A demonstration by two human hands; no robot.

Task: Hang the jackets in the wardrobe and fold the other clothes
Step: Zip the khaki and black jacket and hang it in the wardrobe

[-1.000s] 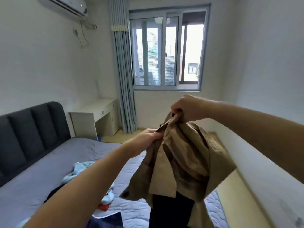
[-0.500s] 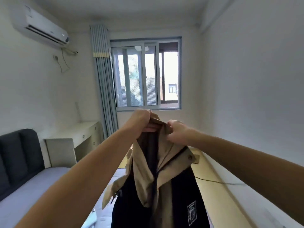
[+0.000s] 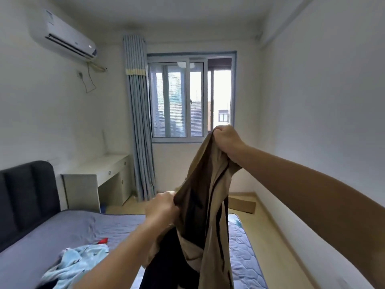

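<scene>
The jacket (image 3: 200,215) runs off the frame at 6 o'clock, its folds hide the fingertips of the left hand (image 3: 162,207) and right hand (image 3: 226,140), and the left forearm (image 3: 116,259) covers part of a blurred blue garment (image 3: 77,261) at 7 o'clock.

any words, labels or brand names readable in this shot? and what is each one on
No text here can be read.
air conditioner: a sticker at its top left corner and a small mark on its front, both too blurred to read.
tan jacket: no print shows on the folds in view.
light blue garment: small dark pattern, blurred, no lettering made out.
</scene>
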